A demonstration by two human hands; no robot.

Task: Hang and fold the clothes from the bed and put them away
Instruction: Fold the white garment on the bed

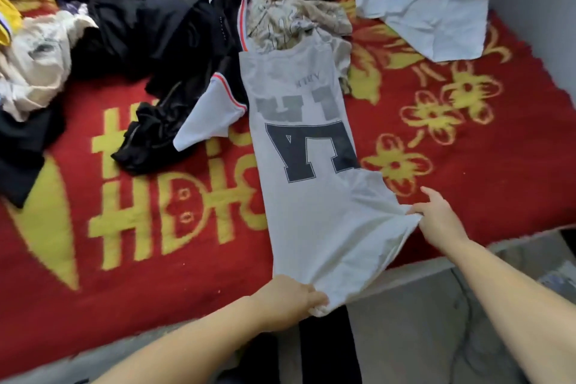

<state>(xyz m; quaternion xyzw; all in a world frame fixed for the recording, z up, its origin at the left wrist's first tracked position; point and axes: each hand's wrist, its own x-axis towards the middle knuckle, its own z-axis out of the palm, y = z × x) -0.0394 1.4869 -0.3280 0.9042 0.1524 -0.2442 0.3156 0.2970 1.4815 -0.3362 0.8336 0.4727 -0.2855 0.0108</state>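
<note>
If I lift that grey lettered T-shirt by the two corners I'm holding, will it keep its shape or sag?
It will likely sag: the grey T-shirt already puckers where the left hand and right hand pinch its near edge. It looks thin and light. Its far end lies by the beige garment, so it may drag that along.

We're looking at a red blanket (pixel 156 259) woven with big yellow letters on the left and yellow flowers on the right. Along the near edge we see grey floor (pixel 420 321). At upper right we catch a plain grey surface (pixel 536 9) (too blurred to tell wall from furniture).
</note>
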